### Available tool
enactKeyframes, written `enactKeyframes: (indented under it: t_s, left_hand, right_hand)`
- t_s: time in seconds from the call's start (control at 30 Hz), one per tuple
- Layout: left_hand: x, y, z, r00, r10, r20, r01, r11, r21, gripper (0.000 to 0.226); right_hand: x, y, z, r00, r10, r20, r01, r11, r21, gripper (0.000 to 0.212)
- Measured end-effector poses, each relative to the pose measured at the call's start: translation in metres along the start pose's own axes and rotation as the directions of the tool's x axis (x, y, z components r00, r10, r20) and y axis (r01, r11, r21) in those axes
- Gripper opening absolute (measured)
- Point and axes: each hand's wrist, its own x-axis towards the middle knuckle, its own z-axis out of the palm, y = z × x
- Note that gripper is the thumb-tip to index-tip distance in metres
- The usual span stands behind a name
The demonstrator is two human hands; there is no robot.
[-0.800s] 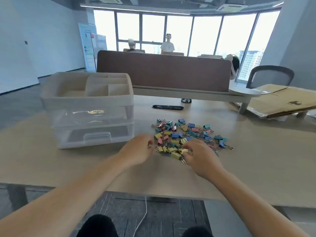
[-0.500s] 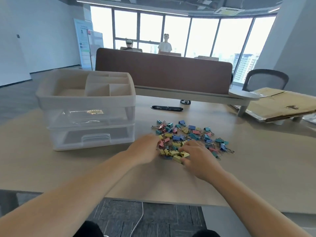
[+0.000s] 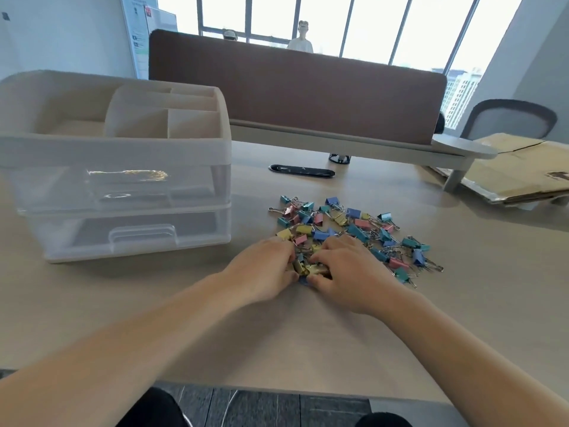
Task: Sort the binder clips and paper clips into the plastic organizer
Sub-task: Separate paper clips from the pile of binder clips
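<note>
We record the plastic organizer (image 3: 123, 155) standing on the desk (image 3: 462, 318), well to the left of the fingers and further back, with its top compartments open upward and its lower drawer closed. The left hand (image 3: 263, 269) lies at the near edge of the heap of binder clips (image 3: 354, 223), its fingers curled over a small cluster of yellow ones (image 3: 311, 268). The right hand (image 3: 349, 272) meets it from the other side, fingers bent and thumb tucked under the same cluster. The rest of the heap spreads beyond and to the right of the fingers.

We cannot make out paper clips among them (the wire handles confuse the view).

We judge the clips light, rigid and inclined to snag, since their wire loops interlock. A gathered handful is likely to shed strays. Holding each by its coloured body, not the loops, should give the surer grip.
</note>
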Motion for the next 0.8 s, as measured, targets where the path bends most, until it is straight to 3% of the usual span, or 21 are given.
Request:
enactKeyframes:
  t_s: [0.37,0.6,0.8]
  left_hand:
    - [-0.006,-0.003,-0.010,0.999,-0.039,-0.030,0.033,0.984,-0.176,0.015]
    - [-0.001,-0.003,-0.011,0.999,-0.010,0.042,0.014,0.993,-0.115,0.018]
    - [-0.001,0.001,-0.010,0.995,0.036,0.090,-0.036,0.999,0.006,0.019]
  right_hand:
    - [0.007,-0.005,0.009,0.999,0.025,-0.046,-0.023,0.998,0.060,0.028]
    - [0.002,-0.004,-0.001,0.993,0.070,-0.094,-0.044,0.968,0.248,0.017]
    - [-0.014,0.001,-0.020,1.000,0.029,-0.002,-0.028,0.995,0.095,0.026]
